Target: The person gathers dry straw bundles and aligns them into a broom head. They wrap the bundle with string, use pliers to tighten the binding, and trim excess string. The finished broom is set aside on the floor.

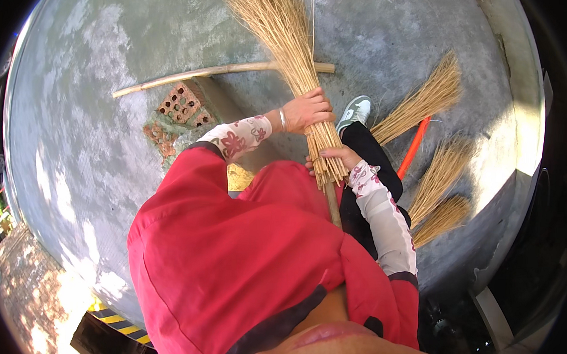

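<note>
Red cloth of the person's garment (239,265) fills the near part of the head view. Beyond it, both hands clamp on a straw broom bundle (286,34), whose long axis runs from near to far, fanning out over the concrete floor (93,100). Left hand (307,110) grips farther up the stalks; right hand (336,157) closes nearer, just above the wooden handle (333,206). More straw bundles (431,95) lie right.

Both hands (308,110) (336,157) apparently clenched, arms bent
</note>
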Action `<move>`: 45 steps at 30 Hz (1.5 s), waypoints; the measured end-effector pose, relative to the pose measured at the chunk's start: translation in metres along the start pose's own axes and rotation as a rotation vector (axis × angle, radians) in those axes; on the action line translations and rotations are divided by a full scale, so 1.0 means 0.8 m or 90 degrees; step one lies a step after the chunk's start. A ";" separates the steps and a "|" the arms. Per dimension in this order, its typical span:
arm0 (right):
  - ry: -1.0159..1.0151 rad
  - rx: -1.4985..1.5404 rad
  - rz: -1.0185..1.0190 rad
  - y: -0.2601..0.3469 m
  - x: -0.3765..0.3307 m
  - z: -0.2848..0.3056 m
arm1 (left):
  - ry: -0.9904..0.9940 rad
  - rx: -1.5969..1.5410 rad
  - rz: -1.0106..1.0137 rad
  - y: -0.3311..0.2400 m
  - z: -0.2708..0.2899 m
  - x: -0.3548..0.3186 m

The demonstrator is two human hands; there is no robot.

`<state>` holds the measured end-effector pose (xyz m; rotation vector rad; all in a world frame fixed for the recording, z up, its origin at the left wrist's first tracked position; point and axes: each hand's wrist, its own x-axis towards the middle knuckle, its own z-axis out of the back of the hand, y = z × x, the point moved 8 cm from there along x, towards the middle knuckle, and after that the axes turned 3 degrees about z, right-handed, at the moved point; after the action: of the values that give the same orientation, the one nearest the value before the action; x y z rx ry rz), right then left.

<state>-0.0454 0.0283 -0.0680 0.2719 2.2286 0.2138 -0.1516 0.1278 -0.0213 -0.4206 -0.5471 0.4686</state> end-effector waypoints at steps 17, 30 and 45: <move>-0.273 -0.225 0.114 0.027 -0.014 0.002 | -0.443 -1.090 1.120 0.090 -0.128 -0.059; -0.143 -0.079 -0.085 -0.019 0.014 0.027 | -0.457 -0.883 1.226 0.070 -0.108 -0.075; -0.380 -0.649 0.377 0.051 -0.106 -0.066 | -0.459 -1.216 0.731 0.027 -0.039 -0.021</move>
<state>-0.0301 0.0418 0.0383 0.3508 1.1889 1.3316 -0.1528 0.1283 -0.0626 -2.5427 -1.3657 1.1131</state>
